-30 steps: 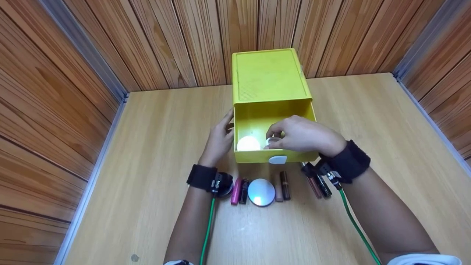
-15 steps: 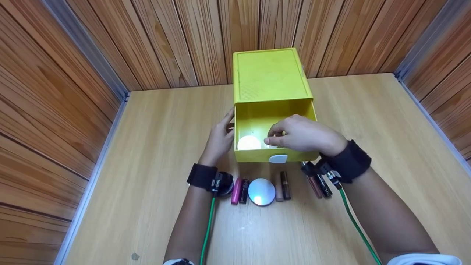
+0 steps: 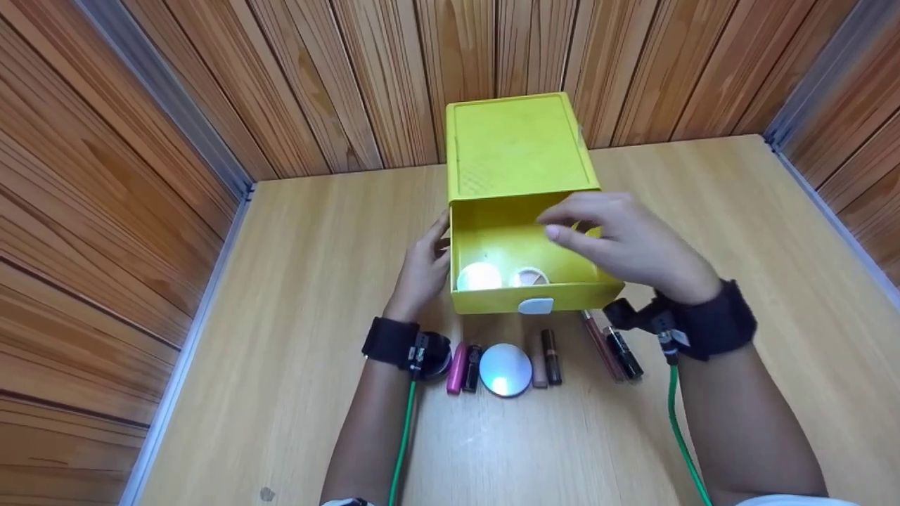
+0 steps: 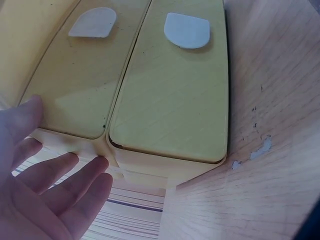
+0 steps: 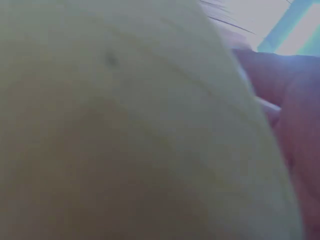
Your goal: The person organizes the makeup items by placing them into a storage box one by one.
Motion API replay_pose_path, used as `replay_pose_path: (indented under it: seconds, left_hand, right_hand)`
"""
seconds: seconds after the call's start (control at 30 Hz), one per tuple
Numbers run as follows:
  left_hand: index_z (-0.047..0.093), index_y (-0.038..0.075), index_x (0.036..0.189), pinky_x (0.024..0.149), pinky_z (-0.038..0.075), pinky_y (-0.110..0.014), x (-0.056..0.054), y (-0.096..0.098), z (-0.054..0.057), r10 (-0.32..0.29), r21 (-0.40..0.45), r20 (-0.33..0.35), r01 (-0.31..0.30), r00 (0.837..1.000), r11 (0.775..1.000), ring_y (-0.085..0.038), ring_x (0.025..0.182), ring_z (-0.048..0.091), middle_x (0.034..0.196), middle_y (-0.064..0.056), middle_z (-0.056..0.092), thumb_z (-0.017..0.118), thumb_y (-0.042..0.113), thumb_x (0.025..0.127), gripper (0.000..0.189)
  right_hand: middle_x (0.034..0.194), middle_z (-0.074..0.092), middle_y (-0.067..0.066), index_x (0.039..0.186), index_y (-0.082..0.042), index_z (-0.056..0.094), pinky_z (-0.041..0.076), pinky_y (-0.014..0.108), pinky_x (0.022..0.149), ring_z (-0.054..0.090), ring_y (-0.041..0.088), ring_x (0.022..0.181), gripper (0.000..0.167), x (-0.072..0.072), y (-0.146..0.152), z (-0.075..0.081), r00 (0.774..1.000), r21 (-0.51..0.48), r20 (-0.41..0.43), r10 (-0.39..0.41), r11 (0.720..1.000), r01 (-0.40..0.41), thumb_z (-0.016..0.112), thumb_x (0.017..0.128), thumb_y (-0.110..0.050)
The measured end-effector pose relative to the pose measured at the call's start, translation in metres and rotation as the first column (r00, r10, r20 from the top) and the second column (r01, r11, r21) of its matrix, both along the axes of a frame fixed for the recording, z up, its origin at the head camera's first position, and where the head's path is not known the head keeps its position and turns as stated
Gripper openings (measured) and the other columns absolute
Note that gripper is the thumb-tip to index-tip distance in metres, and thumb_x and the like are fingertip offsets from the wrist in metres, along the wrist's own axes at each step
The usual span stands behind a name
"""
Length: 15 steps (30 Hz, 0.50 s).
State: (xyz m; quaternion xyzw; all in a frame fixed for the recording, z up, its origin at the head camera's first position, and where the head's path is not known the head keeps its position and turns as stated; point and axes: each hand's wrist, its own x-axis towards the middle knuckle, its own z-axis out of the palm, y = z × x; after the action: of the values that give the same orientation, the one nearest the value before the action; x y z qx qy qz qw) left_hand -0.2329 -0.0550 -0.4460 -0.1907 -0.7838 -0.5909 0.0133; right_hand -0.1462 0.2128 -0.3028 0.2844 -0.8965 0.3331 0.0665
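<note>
A yellow drawer unit (image 3: 520,144) has its upper drawer (image 3: 485,301) pulled out, with a white tab handle (image 3: 536,306) on the front. Inside, near the front wall, lie a round, glaring white disc (image 3: 479,275) and a smaller white-rimmed round item (image 3: 529,276). My right hand (image 3: 629,242) hovers above the drawer's right side, fingers loosely bent, nothing in them. At the unit's left side is my left hand (image 3: 420,270), its fingers extended; the left wrist view shows its thumb (image 4: 31,115) at the edge of one drawer front. A blurred yellow surface fills most of the right wrist view.
On the table before the unit lie a pink tube (image 3: 456,368), a dark tube (image 3: 472,368), a shiny round compact (image 3: 505,370), a mauve tube (image 3: 538,368) and a brown tube (image 3: 552,357). Further right are a lip gloss tube (image 3: 603,348) and a black tube (image 3: 624,355). Wood-panel walls stand behind.
My right hand has let go of the small white-rimmed round item in the drawer and risen to the right, uncovering it. The left hand keeps its place at the unit's side.
</note>
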Motion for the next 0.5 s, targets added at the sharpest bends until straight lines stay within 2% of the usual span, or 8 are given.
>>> replay_pose_path:
  seconds: [0.1,0.17,0.2,0.23,0.3,0.4,0.43,0.5]
  left_hand:
    - [0.031,0.033,0.151,0.094,0.048,-0.028,0.001,-0.001,0.0,-0.008,0.011,0.008,0.008,1.0,1.0,-0.014,0.115,0.057,0.151,0.004,0.037,0.058,0.028,0.099,0.059]
    - [0.031,0.034,0.151,0.094,0.048,-0.027,0.001,-0.001,0.001,-0.012,0.017,0.012,0.011,1.0,1.0,-0.014,0.116,0.057,0.152,0.006,0.036,0.058,0.026,0.099,0.059]
    - [0.031,0.034,0.151,0.095,0.048,-0.027,0.001,-0.002,0.001,-0.014,0.023,0.014,0.014,1.0,1.0,-0.015,0.116,0.057,0.152,0.005,0.036,0.058,0.024,0.099,0.06]
    - [0.031,0.033,0.151,0.094,0.048,-0.027,0.001,-0.002,0.001,-0.017,0.027,0.017,0.016,1.0,1.0,-0.015,0.116,0.056,0.152,0.005,0.035,0.058,0.022,0.099,0.06]
    - [0.03,0.028,0.152,0.094,0.048,-0.026,0.002,-0.003,0.002,-0.026,0.033,0.024,0.026,0.999,0.999,-0.016,0.117,0.056,0.153,0.004,0.034,0.057,0.016,0.1,0.06]
    - [0.029,0.023,0.153,0.095,0.047,-0.025,0.002,-0.004,0.003,-0.04,0.036,0.031,0.039,0.999,0.999,-0.018,0.118,0.055,0.154,0.001,0.033,0.055,0.013,0.1,0.06]
    - [0.029,0.024,0.153,0.095,0.047,-0.026,0.002,-0.005,0.004,-0.042,0.036,0.034,0.041,0.999,0.999,-0.018,0.118,0.055,0.154,0.0,0.033,0.055,0.014,0.1,0.06]
    - [0.03,0.025,0.153,0.095,0.047,-0.027,0.002,-0.007,0.004,-0.039,0.032,0.032,0.038,0.999,0.999,-0.019,0.118,0.055,0.154,0.0,0.033,0.055,0.015,0.1,0.059]
  right_hand:
    - [0.109,0.069,0.0,0.114,-0.007,0.071,0.05,0.031,0.085,0.062,0.015,0.098,0.02,0.005,0.012,-0.005,0.992,-0.184,-0.123,-0.034,0.983,0.011,0.058,0.099,-0.011]
    - [0.107,0.07,0.005,0.112,-0.003,0.071,0.051,0.027,0.083,0.063,0.018,0.095,0.021,0.007,0.02,-0.012,0.982,-0.352,-0.162,-0.102,0.935,0.039,0.056,0.097,0.0]
    - [0.107,0.069,0.011,0.112,0.001,0.069,0.052,0.027,0.082,0.064,0.021,0.093,0.023,0.007,0.024,-0.017,0.979,-0.461,-0.159,-0.131,0.886,0.043,0.054,0.096,0.005]
    - [0.106,0.068,0.017,0.112,0.005,0.068,0.052,0.028,0.081,0.063,0.025,0.092,0.024,0.007,0.029,-0.024,0.975,-0.57,-0.151,-0.162,0.82,0.048,0.051,0.095,0.008]
    - [0.105,0.065,0.025,0.114,0.011,0.064,0.053,0.031,0.079,0.062,0.031,0.091,0.026,0.004,0.038,-0.038,0.964,-0.748,-0.128,-0.232,0.661,0.06,0.047,0.095,0.012]
    - [0.111,0.061,0.03,0.118,0.013,0.06,0.052,0.034,0.082,0.059,0.036,0.099,0.028,-0.004,0.048,-0.06,0.947,-0.896,-0.049,-0.316,0.433,0.098,0.044,0.095,0.012]
    - [0.114,0.06,0.029,0.121,0.012,0.059,0.052,0.035,0.085,0.057,0.037,0.104,0.03,-0.008,0.051,-0.067,0.943,-0.912,-0.012,-0.334,0.39,0.127,0.045,0.095,0.011]
    - [0.123,0.058,0.023,0.128,0.006,0.057,0.049,0.034,0.093,0.053,0.035,0.115,0.034,-0.015,0.053,-0.081,0.938,-0.915,0.075,-0.338,0.351,0.2,0.047,0.096,0.009]
